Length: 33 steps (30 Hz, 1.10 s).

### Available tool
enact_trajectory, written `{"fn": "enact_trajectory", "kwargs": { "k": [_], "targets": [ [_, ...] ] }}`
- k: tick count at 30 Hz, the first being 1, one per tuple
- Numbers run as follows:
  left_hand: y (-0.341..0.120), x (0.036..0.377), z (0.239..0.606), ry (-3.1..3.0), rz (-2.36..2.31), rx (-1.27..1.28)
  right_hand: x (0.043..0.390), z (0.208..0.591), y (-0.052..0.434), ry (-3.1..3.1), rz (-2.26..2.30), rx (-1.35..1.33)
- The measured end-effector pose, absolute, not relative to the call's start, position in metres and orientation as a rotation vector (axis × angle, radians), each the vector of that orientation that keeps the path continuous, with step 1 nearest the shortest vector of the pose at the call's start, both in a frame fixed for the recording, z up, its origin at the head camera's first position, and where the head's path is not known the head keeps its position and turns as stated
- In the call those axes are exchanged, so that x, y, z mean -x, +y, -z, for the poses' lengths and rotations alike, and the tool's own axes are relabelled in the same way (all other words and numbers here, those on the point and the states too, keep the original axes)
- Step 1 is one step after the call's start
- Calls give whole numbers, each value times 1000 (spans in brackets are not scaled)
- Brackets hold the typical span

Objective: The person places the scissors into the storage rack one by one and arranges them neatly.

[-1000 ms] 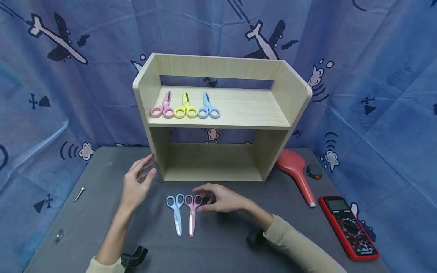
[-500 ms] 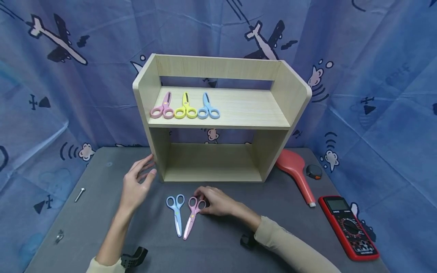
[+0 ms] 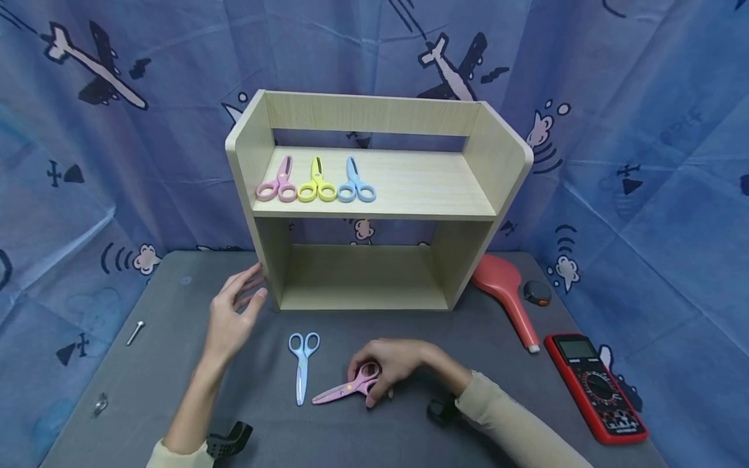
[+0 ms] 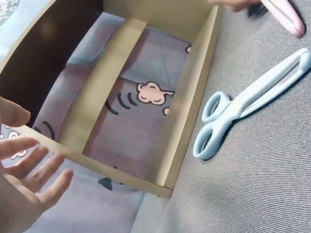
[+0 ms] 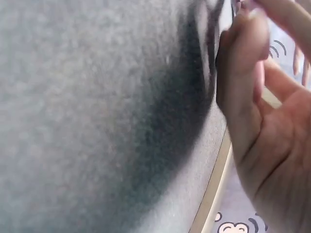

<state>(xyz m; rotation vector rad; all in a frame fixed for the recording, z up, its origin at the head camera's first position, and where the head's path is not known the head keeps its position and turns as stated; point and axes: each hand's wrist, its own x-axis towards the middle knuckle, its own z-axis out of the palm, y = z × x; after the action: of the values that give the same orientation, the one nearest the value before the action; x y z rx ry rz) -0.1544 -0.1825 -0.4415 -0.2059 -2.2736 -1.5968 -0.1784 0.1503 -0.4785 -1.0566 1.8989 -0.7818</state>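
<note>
My right hand grips the handle loops of pink scissors, whose blades point left over the grey table. Only a bit of the pink scissors shows in the left wrist view's top right corner. Beside them lie light-blue scissors, handles toward the shelf. Against the left side of the wooden shelf my left hand rests, its fingers relaxed and holding nothing. On the upper board stand pink scissors, yellow scissors and blue scissors in a row, blades up.
Right of the shelf lie a red paddle-shaped tool, a small dark tape measure and a red multimeter. A bolt and a small metal piece are on the table's left side. A blue patterned curtain hangs behind.
My right hand has taken hold of the pink scissors, moved them right, away from the light-blue pair, and turned them so the blades point left. My left hand has stayed in place.
</note>
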Motion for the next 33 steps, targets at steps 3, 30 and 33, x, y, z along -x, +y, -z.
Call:
{"fn": "enact_trajectory", "kwargs": {
  "k": [3,30,33],
  "targets": [
    [-183,155,441,-2272,1601,204,178,474,157,1817,771,1047],
    [-182,155,442,-2263,1587,206,181,260,198,2930,1331,1277],
    [-182,155,442,-2250,1592,214,200,245,196,3097,1253,1145]
  ]
}}
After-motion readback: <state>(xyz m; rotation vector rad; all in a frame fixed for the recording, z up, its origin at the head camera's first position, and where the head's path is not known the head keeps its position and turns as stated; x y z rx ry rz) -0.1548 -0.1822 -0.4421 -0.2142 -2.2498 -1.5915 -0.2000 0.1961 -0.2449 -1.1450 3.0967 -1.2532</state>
